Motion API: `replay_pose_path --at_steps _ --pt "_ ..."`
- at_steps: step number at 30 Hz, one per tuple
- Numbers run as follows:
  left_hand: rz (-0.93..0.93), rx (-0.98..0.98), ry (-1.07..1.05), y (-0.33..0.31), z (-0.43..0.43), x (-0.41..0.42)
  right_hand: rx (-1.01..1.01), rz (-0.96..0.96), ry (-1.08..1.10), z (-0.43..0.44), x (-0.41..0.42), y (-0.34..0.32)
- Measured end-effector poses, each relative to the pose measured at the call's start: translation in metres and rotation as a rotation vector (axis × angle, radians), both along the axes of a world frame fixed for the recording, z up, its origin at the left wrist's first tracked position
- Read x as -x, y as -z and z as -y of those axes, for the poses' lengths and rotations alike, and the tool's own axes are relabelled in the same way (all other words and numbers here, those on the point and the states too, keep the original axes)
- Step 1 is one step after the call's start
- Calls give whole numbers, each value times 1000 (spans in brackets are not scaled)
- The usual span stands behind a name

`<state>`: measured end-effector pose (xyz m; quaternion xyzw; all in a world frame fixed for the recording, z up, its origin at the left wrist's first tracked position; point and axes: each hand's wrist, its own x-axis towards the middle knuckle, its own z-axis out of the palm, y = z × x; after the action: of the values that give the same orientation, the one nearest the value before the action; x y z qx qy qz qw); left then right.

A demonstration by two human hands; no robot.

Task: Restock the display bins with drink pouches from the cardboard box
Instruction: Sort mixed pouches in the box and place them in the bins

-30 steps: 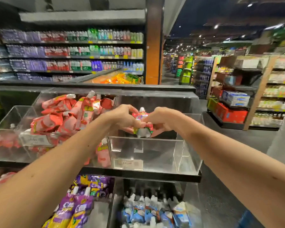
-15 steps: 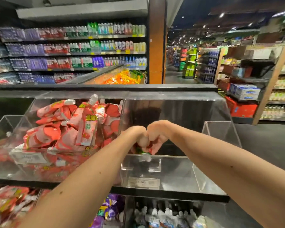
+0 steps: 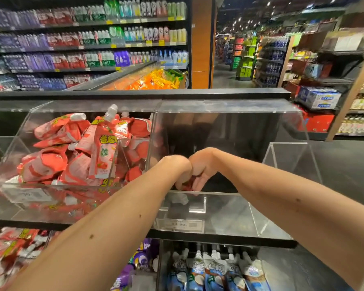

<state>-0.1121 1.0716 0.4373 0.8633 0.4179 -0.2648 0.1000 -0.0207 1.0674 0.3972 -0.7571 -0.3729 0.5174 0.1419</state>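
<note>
Down inside the right acrylic bin (image 3: 261, 208): lowers the red drink pouch (image 3: 186, 184) further than before, grips it with left hand (image 3: 178, 171) and right hand (image 3: 203, 166) together; nearly placed.

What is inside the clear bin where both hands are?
The left hand and right hand, holding a red drink pouch low in the bin; their fingers hide most of the pouch.

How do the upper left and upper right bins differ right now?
The left bin is heaped with red pouches; the right bin looks nearly bare. The left hand and right hand grip a pouch inside the right bin; nothing reaches into the left bin. Both are clear plastic, side by side.
</note>
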Motion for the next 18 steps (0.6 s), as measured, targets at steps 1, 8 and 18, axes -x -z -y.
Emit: replay_pose_path --at_steps 1,8,18 --pt "28 -55 11 1 -2 2 35 38 -30 1 1 -2" --pt "369 -289 149 -29 8 29 -132 177 -62 25 9 -46" --pt "1472 -90 311 4 82 135 -1144 274 265 211 98 -21"
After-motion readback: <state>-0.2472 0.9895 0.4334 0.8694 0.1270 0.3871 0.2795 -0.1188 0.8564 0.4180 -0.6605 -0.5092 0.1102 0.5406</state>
